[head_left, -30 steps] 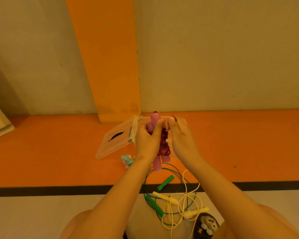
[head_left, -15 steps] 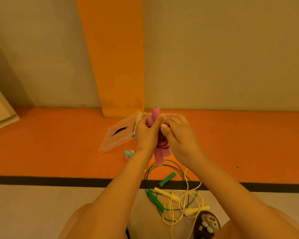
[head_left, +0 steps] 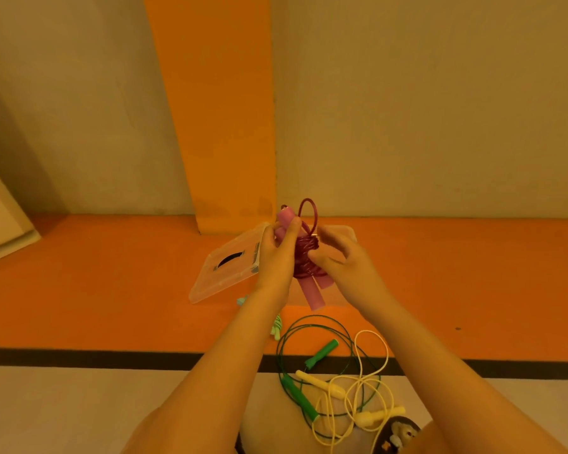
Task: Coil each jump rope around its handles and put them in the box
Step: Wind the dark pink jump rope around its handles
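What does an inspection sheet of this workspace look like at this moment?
surface: orange floor, a black line across it, pale floor nearer the person.
job's things: pink jump rope mostly coiled round its handles, one loop free on top; green jump rope and yellow jump rope loose and tangled on the floor; clear box mostly hidden behind the hands, its lid beside it.
clutter: small pale-green bundle, unclear what it is; dark toy at the bottom edge.
grippers: left hand grips the pink handles; right hand pinches the cord.
cables: nothing seen.
surroundings: beige wall, orange pillar.
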A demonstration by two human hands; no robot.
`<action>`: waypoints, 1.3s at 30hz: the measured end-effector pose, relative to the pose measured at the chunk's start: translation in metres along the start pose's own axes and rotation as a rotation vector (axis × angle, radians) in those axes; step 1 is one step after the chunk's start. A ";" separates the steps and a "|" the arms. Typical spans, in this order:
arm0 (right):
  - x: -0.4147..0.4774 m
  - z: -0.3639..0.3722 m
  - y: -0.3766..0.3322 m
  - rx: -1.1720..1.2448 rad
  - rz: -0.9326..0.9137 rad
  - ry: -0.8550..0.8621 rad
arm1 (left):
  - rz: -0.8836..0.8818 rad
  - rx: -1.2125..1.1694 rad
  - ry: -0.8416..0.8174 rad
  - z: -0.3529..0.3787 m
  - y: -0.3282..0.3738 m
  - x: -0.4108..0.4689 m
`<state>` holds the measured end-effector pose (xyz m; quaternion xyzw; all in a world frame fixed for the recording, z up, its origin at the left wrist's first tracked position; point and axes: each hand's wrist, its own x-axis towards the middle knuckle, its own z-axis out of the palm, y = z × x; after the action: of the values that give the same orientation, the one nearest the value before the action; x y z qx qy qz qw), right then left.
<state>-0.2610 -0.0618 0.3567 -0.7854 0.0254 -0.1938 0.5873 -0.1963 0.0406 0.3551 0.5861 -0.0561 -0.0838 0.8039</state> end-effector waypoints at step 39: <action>0.106 0.085 0.376 0.175 0.884 -0.194 | -0.507 0.561 -0.248 -0.116 -0.321 0.193</action>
<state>-0.0638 -0.1289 0.0155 -0.6613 0.2863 0.1483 0.6773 -0.0075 0.0140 0.0125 0.7635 -0.0271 -0.3311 0.5538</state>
